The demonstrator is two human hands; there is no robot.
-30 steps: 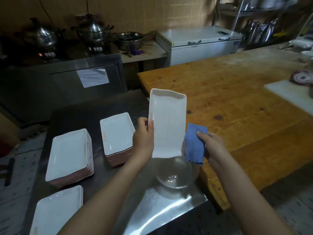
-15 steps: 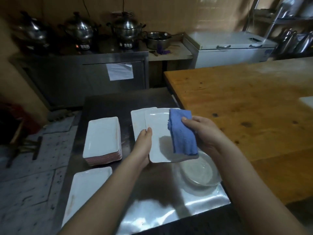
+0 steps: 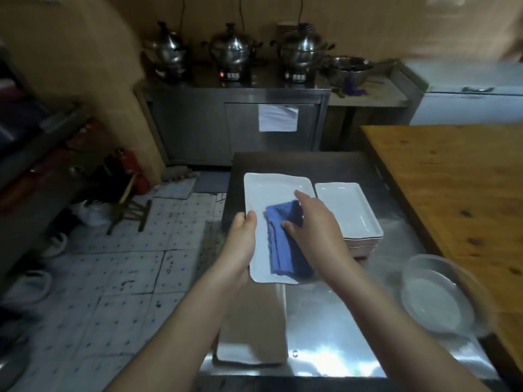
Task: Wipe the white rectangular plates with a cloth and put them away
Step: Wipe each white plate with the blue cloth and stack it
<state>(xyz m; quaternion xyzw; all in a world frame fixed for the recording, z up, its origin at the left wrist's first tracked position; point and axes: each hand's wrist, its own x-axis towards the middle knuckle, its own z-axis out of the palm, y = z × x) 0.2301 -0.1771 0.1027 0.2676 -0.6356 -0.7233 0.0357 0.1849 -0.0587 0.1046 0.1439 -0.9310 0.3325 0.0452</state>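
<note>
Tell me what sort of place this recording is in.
Most likely a restaurant or canteen kitchen. Three steel pots sit on burners on a steel cabinet, a stack of identical plates stands on a steel worktable, and a chest freezer stands by the wall.

The plate I'm holding is plain white; the cloth on it is blue. At three o'clock the plate stack is white with reddish-brown edges. At nine o'clock, the floor tiles are pale with blue specks.
</note>
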